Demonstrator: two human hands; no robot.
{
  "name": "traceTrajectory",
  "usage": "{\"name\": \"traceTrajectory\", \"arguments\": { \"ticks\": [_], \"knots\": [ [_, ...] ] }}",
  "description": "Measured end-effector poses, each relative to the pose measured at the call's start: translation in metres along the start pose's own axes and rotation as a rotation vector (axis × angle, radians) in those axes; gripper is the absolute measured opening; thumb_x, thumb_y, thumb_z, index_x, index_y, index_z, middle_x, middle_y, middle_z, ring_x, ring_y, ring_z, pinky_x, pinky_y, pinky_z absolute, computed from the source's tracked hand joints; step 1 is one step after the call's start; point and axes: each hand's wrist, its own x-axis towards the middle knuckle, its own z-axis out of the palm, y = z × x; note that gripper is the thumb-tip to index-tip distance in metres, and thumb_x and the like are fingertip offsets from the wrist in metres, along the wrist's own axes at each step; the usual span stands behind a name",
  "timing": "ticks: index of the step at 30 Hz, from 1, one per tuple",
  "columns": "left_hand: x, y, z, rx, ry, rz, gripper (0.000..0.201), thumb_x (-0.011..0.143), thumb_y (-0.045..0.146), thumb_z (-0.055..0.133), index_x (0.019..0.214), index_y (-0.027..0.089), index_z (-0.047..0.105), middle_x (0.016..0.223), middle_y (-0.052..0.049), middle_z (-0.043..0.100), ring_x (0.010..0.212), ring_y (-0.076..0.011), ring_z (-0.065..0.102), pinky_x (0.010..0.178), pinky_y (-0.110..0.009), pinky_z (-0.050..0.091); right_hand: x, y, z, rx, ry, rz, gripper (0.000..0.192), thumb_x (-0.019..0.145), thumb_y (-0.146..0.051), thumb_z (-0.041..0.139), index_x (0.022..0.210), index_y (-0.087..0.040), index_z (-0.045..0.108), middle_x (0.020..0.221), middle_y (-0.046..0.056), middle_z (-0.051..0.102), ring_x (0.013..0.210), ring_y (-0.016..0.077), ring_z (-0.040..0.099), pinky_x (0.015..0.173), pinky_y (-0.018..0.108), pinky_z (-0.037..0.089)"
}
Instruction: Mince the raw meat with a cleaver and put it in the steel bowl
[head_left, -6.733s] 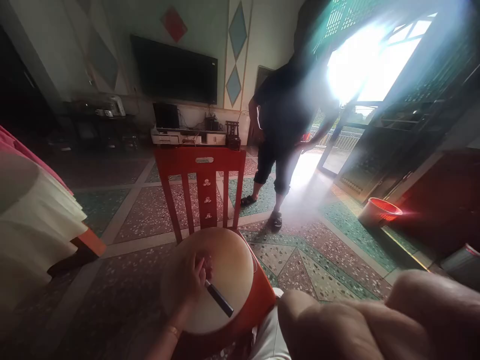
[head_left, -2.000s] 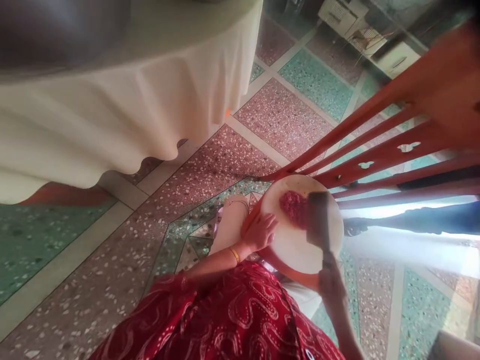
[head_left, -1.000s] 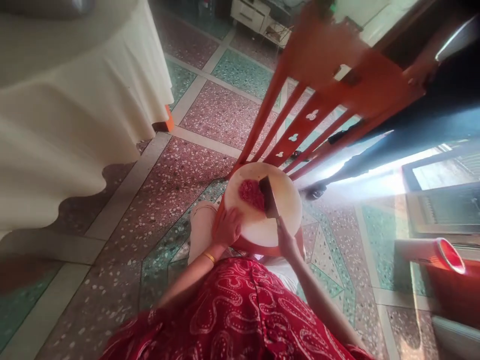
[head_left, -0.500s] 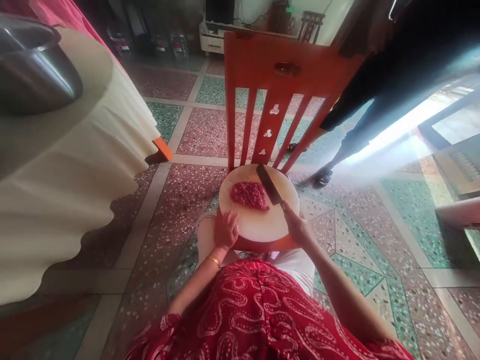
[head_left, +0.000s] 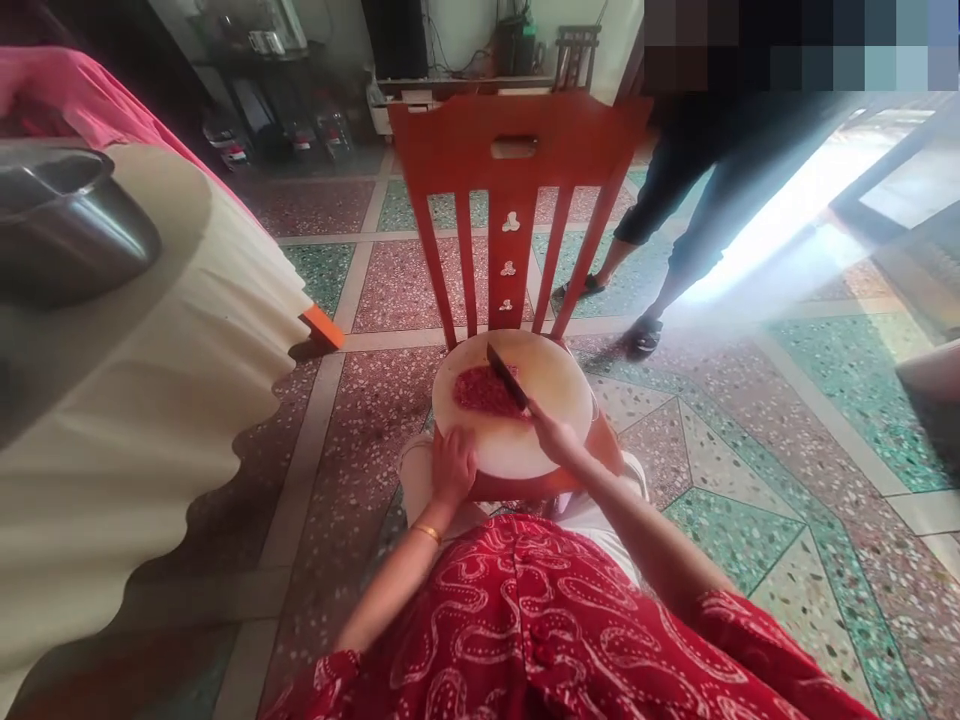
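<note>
A round, pale chopping board [head_left: 510, 455] lies on the seat of a red wooden chair [head_left: 459, 148] in front of my knees. On it is a flattened mound of red minced meat [head_left: 478, 393]. My right hand [head_left: 556, 436] grips the handle of a dark-bladed cleaver [head_left: 505, 377], whose blade stands edge-down on the right part of the meat. At the board's near left rim, my left hand [head_left: 454, 465] is curled over the edge and holds it. Its fingertips stay apart from the meat.
On the left, a table with a cream cloth [head_left: 202, 360] bears a large metal pot [head_left: 82, 235]. A person's legs [head_left: 694, 205] are beyond the chair on the right. Several plastic bottles [head_left: 334, 132] stand by the back wall. Bright light falls across the tiled floor.
My right hand has brought the cleaver left, from the board beside the meat onto the meat, turning the blade from flat to upright. The left hand keeps its place. The camera view has shifted slightly.
</note>
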Motion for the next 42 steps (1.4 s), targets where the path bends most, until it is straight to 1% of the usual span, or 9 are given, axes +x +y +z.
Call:
{"name": "traceTrajectory", "arguments": {
  "ticks": [3, 7, 12, 17, 22, 28, 33, 38, 42],
  "knots": [
    [0.000, 0.000, 0.000, 0.005, -0.017, 0.013, 0.044, 0.086, 0.022, 0.040, 0.130, 0.017, 0.043, 0.133, -0.014, 0.043, 0.128, -0.0280, 0.034, 0.108, -0.053, 0.023, 0.002, 0.001, 0.003, 0.005, -0.047, -0.019, 0.047, 0.092, -0.028, 0.036, 0.139, -0.025, 0.039, 0.094, 0.007, 0.070, 0.077, 0.0214, 0.067, 0.072, 0.031, 0.050],
    [-0.001, 0.000, 0.000, 0.004, -0.016, 0.003, 0.043, 0.087, 0.023, 0.040, 0.130, 0.018, 0.044, 0.135, -0.014, 0.041, 0.129, -0.0283, 0.033, 0.108, -0.053, 0.024, 0.004, -0.004, 0.002, 0.040, 0.138, -0.102, 0.051, 0.093, -0.030, 0.034, 0.144, -0.026, 0.028, 0.099, 0.007, 0.069, 0.084, 0.0202, 0.065, 0.074, 0.029, 0.049],
    [-0.001, 0.000, -0.001, -0.002, -0.033, 0.001, 0.044, 0.086, 0.022, 0.041, 0.130, 0.018, 0.044, 0.133, -0.013, 0.043, 0.128, -0.0282, 0.034, 0.108, -0.053, 0.024, -0.001, -0.001, 0.003, -0.012, -0.037, -0.071, 0.046, 0.093, -0.028, 0.036, 0.139, -0.027, 0.039, 0.093, 0.005, 0.070, 0.078, 0.0189, 0.066, 0.071, 0.027, 0.049],
    [-0.001, 0.001, -0.001, -0.012, -0.018, -0.002, 0.044, 0.087, 0.023, 0.040, 0.130, 0.018, 0.043, 0.135, -0.014, 0.041, 0.129, -0.0279, 0.034, 0.109, -0.053, 0.022, 0.001, -0.002, 0.002, -0.023, 0.090, -0.090, 0.051, 0.094, -0.031, 0.034, 0.144, -0.026, 0.026, 0.092, 0.007, 0.070, 0.081, 0.0205, 0.066, 0.072, 0.029, 0.049],
    [-0.002, 0.000, 0.000, -0.017, -0.025, 0.003, 0.045, 0.086, 0.023, 0.040, 0.131, 0.018, 0.043, 0.133, -0.013, 0.043, 0.129, -0.0282, 0.033, 0.109, -0.054, 0.022, -0.001, -0.003, 0.003, -0.094, -0.080, -0.053, 0.048, 0.093, -0.028, 0.036, 0.141, -0.027, 0.035, 0.084, 0.005, 0.071, 0.065, 0.0184, 0.066, 0.063, 0.027, 0.049],
    [-0.001, 0.000, 0.001, -0.016, -0.009, -0.004, 0.044, 0.088, 0.024, 0.038, 0.131, 0.018, 0.043, 0.135, -0.014, 0.040, 0.129, -0.0282, 0.032, 0.108, -0.053, 0.024, -0.003, -0.006, -0.004, 0.012, 0.135, -0.123, 0.050, 0.094, -0.030, 0.032, 0.144, -0.027, 0.027, 0.102, 0.007, 0.069, 0.084, 0.0199, 0.066, 0.073, 0.029, 0.050],
    [-0.002, 0.000, 0.000, 0.002, -0.031, 0.001, 0.045, 0.087, 0.023, 0.039, 0.131, 0.018, 0.043, 0.133, -0.013, 0.043, 0.129, -0.0277, 0.033, 0.108, -0.053, 0.023, -0.006, 0.000, 0.006, 0.020, -0.042, -0.087, 0.046, 0.093, -0.029, 0.034, 0.139, -0.028, 0.038, 0.094, 0.005, 0.070, 0.076, 0.0187, 0.067, 0.070, 0.028, 0.051],
    [-0.001, 0.001, -0.001, -0.003, -0.017, -0.007, 0.045, 0.086, 0.023, 0.040, 0.131, 0.019, 0.043, 0.136, -0.013, 0.040, 0.129, -0.0278, 0.033, 0.108, -0.052, 0.023, -0.010, -0.010, -0.004, 0.081, 0.152, -0.151, 0.050, 0.094, -0.030, 0.033, 0.144, -0.026, 0.028, 0.105, 0.006, 0.068, 0.090, 0.0200, 0.065, 0.077, 0.030, 0.050],
    [-0.001, 0.002, -0.002, -0.034, -0.017, -0.001, 0.044, 0.086, 0.023, 0.042, 0.129, 0.018, 0.044, 0.133, -0.013, 0.044, 0.128, -0.0279, 0.034, 0.109, -0.053, 0.022, -0.012, -0.008, 0.003, 0.056, -0.035, -0.072, 0.047, 0.092, -0.027, 0.036, 0.140, -0.026, 0.037, 0.104, 0.006, 0.068, 0.081, 0.0198, 0.067, 0.072, 0.030, 0.051]
  ]
}}
